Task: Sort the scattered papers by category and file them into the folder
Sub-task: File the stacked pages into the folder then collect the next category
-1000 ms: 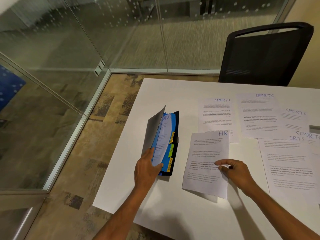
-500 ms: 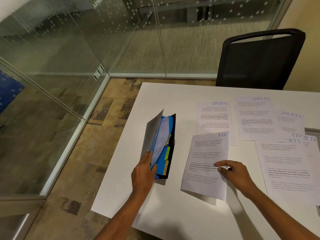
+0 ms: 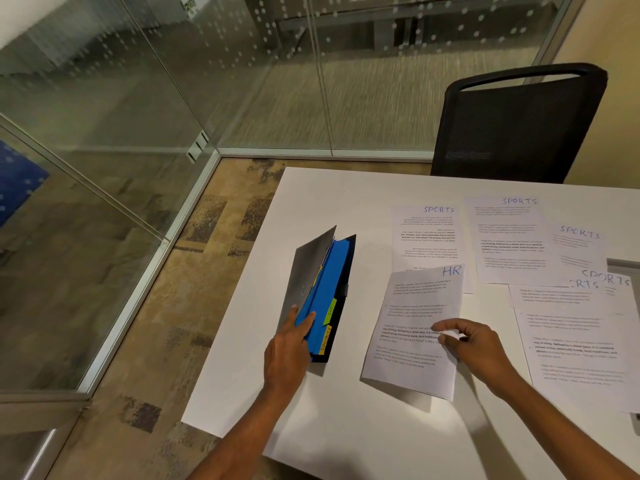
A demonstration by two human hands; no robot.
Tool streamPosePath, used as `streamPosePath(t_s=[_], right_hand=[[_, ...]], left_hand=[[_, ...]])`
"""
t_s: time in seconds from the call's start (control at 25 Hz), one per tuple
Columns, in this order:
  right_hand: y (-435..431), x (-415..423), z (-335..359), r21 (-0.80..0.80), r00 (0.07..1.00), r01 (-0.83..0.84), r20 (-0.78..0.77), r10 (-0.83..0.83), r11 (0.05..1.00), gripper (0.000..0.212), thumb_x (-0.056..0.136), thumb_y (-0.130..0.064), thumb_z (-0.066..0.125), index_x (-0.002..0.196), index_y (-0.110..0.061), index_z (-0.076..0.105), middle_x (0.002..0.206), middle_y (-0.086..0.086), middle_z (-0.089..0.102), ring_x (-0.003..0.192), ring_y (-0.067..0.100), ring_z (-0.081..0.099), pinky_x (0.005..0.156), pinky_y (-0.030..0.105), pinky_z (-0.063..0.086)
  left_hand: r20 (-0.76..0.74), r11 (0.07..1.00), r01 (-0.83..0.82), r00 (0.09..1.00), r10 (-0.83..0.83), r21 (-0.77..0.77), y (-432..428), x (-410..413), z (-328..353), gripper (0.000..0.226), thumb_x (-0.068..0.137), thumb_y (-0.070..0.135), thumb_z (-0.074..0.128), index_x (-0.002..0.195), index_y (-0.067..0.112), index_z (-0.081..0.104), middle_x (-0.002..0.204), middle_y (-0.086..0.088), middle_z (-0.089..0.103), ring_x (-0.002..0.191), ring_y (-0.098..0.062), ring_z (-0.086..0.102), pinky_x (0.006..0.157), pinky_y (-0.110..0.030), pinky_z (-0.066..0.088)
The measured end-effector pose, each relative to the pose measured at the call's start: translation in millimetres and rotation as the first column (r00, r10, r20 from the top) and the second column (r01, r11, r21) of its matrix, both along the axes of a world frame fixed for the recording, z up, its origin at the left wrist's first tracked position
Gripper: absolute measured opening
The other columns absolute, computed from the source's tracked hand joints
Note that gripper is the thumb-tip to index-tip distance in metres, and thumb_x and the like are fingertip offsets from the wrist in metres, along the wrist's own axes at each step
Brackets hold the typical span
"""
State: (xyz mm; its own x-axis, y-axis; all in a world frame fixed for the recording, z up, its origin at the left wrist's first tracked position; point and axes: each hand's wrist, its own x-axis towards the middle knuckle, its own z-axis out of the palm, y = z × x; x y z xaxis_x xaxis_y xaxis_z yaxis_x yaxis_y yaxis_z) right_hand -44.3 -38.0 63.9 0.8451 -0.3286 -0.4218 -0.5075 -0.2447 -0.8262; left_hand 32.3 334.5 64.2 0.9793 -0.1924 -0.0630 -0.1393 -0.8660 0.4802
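Note:
A black folder [image 3: 341,296] with blue dividers and tabs marked HR and SPORTS lies on the white table [image 3: 346,420]. Its grey cover [image 3: 306,271] stands lifted. My left hand [image 3: 287,351] has its fingers slid between the cover and the blue dividers, holding the folder apart. To the right, a sheet marked HR [image 3: 417,329] is raised off the table, and my right hand [image 3: 474,348] pinches its right edge between thumb and forefinger. Several sheets marked SPORTS [image 3: 509,240] lie spread across the table's right side.
A black mesh office chair [image 3: 519,126] stands behind the table's far edge. Glass partition walls [image 3: 173,98] run along the left and back. Patterned carpet [image 3: 156,323] shows beside the table's left edge.
The white sheet marked in blue that stood in the folder a second ago has dropped inside. My left fingers have moved onto the blue dividers. The HR sheet stays pinched in my right hand.

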Motion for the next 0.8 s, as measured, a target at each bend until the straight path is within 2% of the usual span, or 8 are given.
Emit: streamPosePath(t_s=[0.08, 0.16, 0.36, 0.48, 0.6, 0.68, 0.72, 0.8], right_hand=[[-1, 1, 3, 0.002, 1.0, 0.003, 0.01, -0.003, 1.0, 0.028, 0.095, -0.003, 0.078, 0.097, -0.031, 0.084, 0.106, -0.003, 0.078, 0.056, 0.015, 0.063, 0.06, 0.028, 0.053], [-2, 2, 8, -0.001, 1.0, 0.002, 0.031, -0.002, 1.0, 0.028, 0.095, -0.006, 0.079, 0.097, -0.034, 0.085, 0.106, -0.003, 0.078, 0.058, 0.017, 0.061, 0.062, 0.031, 0.052], [-6, 8, 26, 0.021, 0.997, 0.013, 0.076, -0.014, 1.0, 0.028, 0.094, -0.011, 0.081, 0.099, -0.039, 0.085, 0.103, -0.007, 0.08, 0.07, 0.026, 0.065, 0.073, 0.038, 0.059], [-7, 12, 42, 0.03, 0.993, 0.023, 0.115, -0.026, 0.999, 0.029, 0.094, -0.011, 0.081, 0.099, -0.04, 0.085, 0.094, -0.008, 0.08, 0.069, 0.021, 0.059, 0.072, 0.037, 0.06], [-8, 16, 57, 0.054, 0.988, 0.028, 0.151, -0.036, 0.998, 0.03, 0.095, -0.01, 0.08, 0.099, -0.038, 0.085, 0.09, -0.003, 0.079, 0.07, 0.018, 0.052, 0.071, 0.033, 0.056], [-5, 20, 68, 0.078, 0.984, 0.027, 0.172, -0.04, 0.997, 0.028, 0.095, -0.01, 0.08, 0.101, -0.037, 0.085, 0.085, -0.002, 0.077, 0.07, 0.02, 0.048, 0.073, 0.036, 0.055], [-2, 22, 72, 0.089, 0.983, 0.028, 0.179, -0.044, 0.996, 0.027, 0.095, -0.01, 0.08, 0.102, -0.036, 0.085, 0.076, -0.006, 0.072, 0.069, 0.02, 0.045, 0.073, 0.036, 0.054], [5, 27, 79, 0.112, 0.981, 0.028, 0.188, -0.049, 0.993, 0.025, 0.095, -0.009, 0.079, 0.102, -0.032, 0.085, 0.06, -0.015, 0.056, 0.066, 0.02, 0.042, 0.072, 0.036, 0.054]], left_hand=[[-0.044, 0.999, -0.03, 0.999, 0.031, 0.014, 0, 3, 2, 0.06, 0.09, -0.009, 0.075, 0.147, 0.008, 0.064, 0.16, -0.02, 0.052, 0.096, -0.034, 0.079, 0.072, -0.042, 0.069], [-0.068, 0.998, -0.052, 0.996, 0.053, 0.019, -1, 3, 5, 0.058, 0.094, -0.007, 0.07, 0.15, 0.005, 0.06, 0.16, -0.016, 0.054, 0.097, -0.032, 0.078, 0.072, -0.042, 0.068], [-0.025, 0.995, -0.098, 0.995, 0.098, 0.0, -1, 0, 8, 0.042, 0.102, 0.014, 0.071, 0.144, 0.01, 0.067, 0.144, -0.006, 0.069, 0.11, -0.025, 0.077, 0.081, -0.02, 0.055], [-0.04, 0.992, -0.127, 0.991, 0.126, -0.025, 2, -1, 7, 0.04, 0.102, 0.011, 0.07, 0.141, 0.014, 0.07, 0.136, -0.007, 0.074, 0.1, -0.022, 0.08, 0.068, -0.011, 0.053], [-0.027, 0.991, -0.129, 0.991, 0.128, -0.046, 4, -2, 7, 0.044, 0.1, 0.005, 0.07, 0.143, 0.013, 0.069, 0.135, -0.007, 0.074, 0.099, -0.024, 0.079, 0.058, 0.003, 0.044], [-0.023, 0.99, -0.128, 0.992, 0.127, -0.052, 5, 0, 9, 0.047, 0.1, 0.002, 0.069, 0.145, 0.014, 0.067, 0.135, -0.008, 0.075, 0.092, -0.022, 0.079, 0.056, -0.001, 0.046], [-0.02, 0.99, -0.133, 0.991, 0.132, -0.056, 6, 1, 10, 0.048, 0.1, 0.0, 0.068, 0.146, 0.014, 0.067, 0.135, -0.009, 0.074, 0.087, -0.022, 0.079, 0.057, -0.006, 0.05], [-0.021, 0.989, -0.138, 0.99, 0.137, -0.061, 8, 3, 12, 0.05, 0.1, -0.002, 0.067, 0.146, 0.015, 0.066, 0.136, -0.01, 0.074, 0.081, -0.023, 0.078, 0.056, -0.016, 0.055]])
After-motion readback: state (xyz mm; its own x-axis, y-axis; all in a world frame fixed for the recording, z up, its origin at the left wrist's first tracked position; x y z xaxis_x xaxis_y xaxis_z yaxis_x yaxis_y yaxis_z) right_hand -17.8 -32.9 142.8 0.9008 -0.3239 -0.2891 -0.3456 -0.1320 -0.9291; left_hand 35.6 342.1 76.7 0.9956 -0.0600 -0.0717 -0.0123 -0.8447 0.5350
